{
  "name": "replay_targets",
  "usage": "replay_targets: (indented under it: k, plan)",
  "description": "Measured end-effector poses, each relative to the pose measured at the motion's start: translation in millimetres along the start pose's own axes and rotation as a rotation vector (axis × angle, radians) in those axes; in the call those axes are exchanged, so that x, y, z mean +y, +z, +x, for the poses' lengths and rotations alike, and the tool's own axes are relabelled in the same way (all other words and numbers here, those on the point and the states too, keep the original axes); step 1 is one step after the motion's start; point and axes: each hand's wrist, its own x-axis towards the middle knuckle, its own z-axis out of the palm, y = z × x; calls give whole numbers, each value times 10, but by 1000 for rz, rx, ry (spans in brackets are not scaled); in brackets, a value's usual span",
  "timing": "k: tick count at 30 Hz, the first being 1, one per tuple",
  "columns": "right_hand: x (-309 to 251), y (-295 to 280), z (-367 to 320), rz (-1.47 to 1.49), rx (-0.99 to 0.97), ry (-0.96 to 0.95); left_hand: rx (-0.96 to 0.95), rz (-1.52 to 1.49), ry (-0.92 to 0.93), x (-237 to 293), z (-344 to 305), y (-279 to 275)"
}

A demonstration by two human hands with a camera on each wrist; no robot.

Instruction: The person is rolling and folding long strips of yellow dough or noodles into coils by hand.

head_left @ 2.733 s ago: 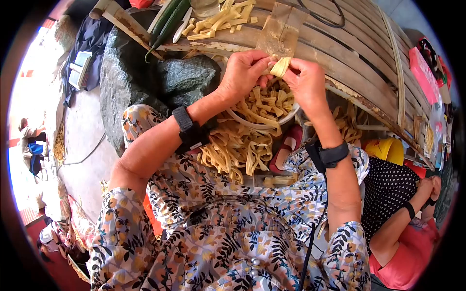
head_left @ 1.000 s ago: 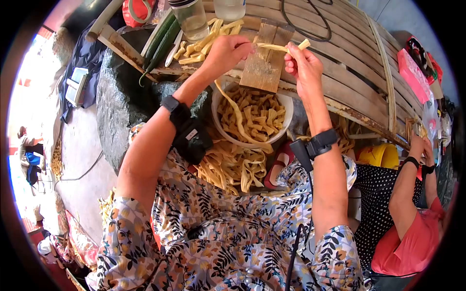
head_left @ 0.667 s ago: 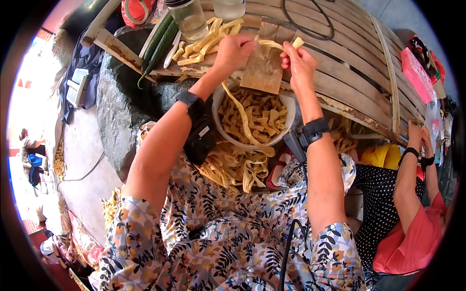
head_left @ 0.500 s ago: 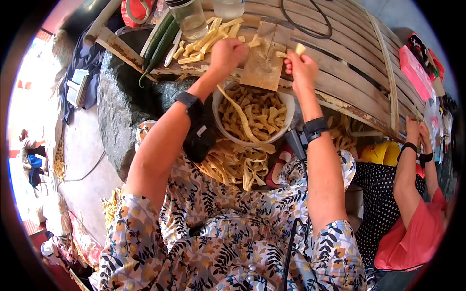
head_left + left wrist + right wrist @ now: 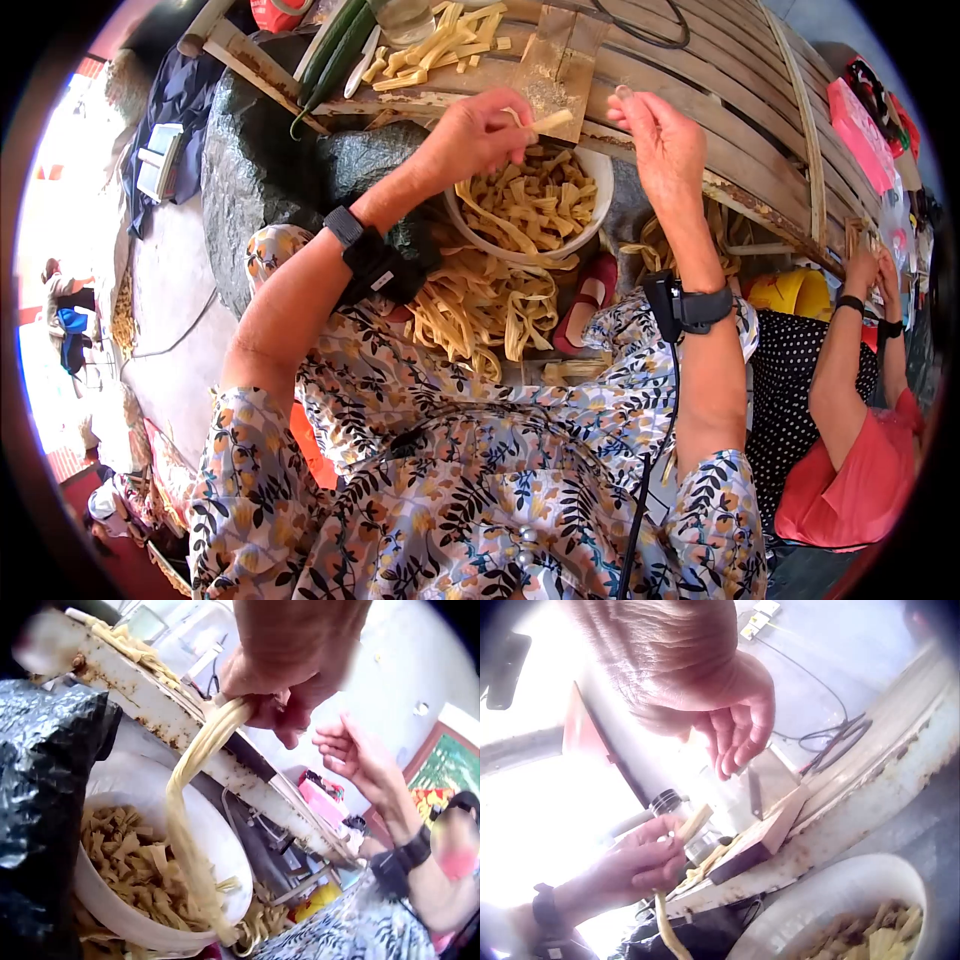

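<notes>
Pinching a pale yellow strip (image 5: 182,825) between thumb and fingers, the left hand (image 5: 478,138) is clamped on it above the far side of a white tub (image 5: 606,190); a short end juts past the fingers, by the wooden block (image 5: 566,50), while the long tail droops across the tub to its near rim; the right hand (image 5: 668,145) is off to the side, well apart from the strip, fingers loosely bent with nothing seen in them; whether its fingertips touch, I cannot tell.

Judging by that slack curve, the strip should be light, limp and pliant, likely to fold easily but perhaps tear if jerked; the free hand would do best to take it just beside the pinch, where the layers look gathered, since the tail may swing or snag; short pieces (image 5: 545,210) fill the tub, and loose strips (image 5: 470,305) lie heaped beside it.
</notes>
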Motion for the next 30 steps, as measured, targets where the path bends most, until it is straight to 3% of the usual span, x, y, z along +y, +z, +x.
replay_targets:
  k: [2,6,8,10,11,12,14,16,17,18,22,23,24,26,28,30]
  plan:
    - [33,154,-29,140,-85,30,48,189,116,26,-25,141]
    - [70,313,-122,155,-348,288,10,550,566,52,-91,309]
    - [125,286,-156,106,-449,331,-18,572,431,42,-125,286]
    - [66,187,-117,167,-228,373,-55,425,208,67,-153,195]
    - [135,60,-50,112,-230,339,-152,277,30,21,-136,92]
    - [187,-65,15,55,-232,302,-160,138,49,34,-125,19]
    - [229,-73,-50,84,-321,368,-186,86,1,102,-100,-119]
    - [25,24,-132,107,-613,390,-168,76,7,82,-11,-323]
    - [-125,75,-154,433,-826,490,-206,85,35,53,41,-412]
    - [-338,95,-159,481,-900,490,-246,93,64,51,64,-462]
    - [-317,89,-96,943,-836,412,-284,-323,-87,-31,111,-168]
    - [-323,91,-88,874,-733,385,-395,-539,-147,-139,129,-117]
    - [-276,117,-80,763,-695,323,-357,-631,-307,-105,79,12]
    - [-147,197,-96,551,-606,205,-448,-819,-338,-155,-5,190]
    - [-276,178,-124,452,-594,249,-642,-974,-333,-138,-62,258]
    - [-228,198,-145,330,-582,251,-628,-1084,-392,-156,-101,309]
